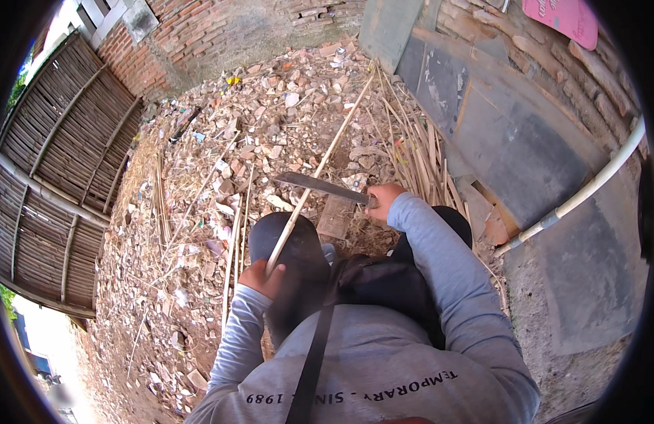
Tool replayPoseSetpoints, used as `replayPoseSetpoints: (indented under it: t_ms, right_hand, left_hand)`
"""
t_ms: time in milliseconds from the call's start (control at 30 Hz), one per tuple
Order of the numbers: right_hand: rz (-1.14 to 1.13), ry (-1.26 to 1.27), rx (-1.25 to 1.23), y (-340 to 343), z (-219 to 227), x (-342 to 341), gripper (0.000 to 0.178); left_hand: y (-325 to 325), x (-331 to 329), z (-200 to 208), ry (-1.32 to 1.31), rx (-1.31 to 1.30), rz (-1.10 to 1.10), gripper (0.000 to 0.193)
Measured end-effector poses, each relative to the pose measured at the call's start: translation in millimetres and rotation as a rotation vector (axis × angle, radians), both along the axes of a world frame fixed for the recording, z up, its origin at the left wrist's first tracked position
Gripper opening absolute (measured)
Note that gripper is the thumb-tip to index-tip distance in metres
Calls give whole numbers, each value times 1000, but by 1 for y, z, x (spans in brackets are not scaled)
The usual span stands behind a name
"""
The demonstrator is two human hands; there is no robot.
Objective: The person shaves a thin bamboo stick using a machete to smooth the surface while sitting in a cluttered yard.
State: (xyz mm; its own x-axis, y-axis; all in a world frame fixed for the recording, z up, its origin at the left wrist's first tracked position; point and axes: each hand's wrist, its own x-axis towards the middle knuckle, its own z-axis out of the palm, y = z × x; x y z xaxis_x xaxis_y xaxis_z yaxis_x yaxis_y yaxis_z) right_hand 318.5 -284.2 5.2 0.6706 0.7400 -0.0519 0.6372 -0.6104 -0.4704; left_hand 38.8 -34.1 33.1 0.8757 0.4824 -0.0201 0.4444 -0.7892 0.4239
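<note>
My left hand (262, 280) is closed around the near end of a long, pale bamboo strip (332, 147), beside my left knee. The strip slants up and away to the right, its far end by the pile of sticks. In my right hand (386, 201) is the handle of a machete (323, 185), whose dark blade points left. That blade crosses the strip around its middle; whether it touches cannot be told. Below the blade, between my knees, a worn wooden block (336, 216) lies on the ground.
Several split bamboo sticks (427, 159) lie at the right, and more strips (236, 244) lie left of my knee. Stone and brick rubble (221, 141) covers the ground. A bamboo panel (58, 169) stands left; dark boards (511, 134) and a pale pole (596, 182) lean at the right.
</note>
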Motion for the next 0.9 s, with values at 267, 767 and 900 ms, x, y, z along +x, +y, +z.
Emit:
replayPoseSetpoints:
  t_ms: [267,767,900]
  right_hand:
    - [-21,-28,51,-4,-1,2,36]
    - [-44,-97,-13,1,8,-6,32]
    - [7,19,-7,1,6,5,35]
  left_hand:
    - [0,0,0,-13,4,-8,45]
    - [5,1,2,19,-59,-15,47]
    - [5,1,5,33,-97,-6,49]
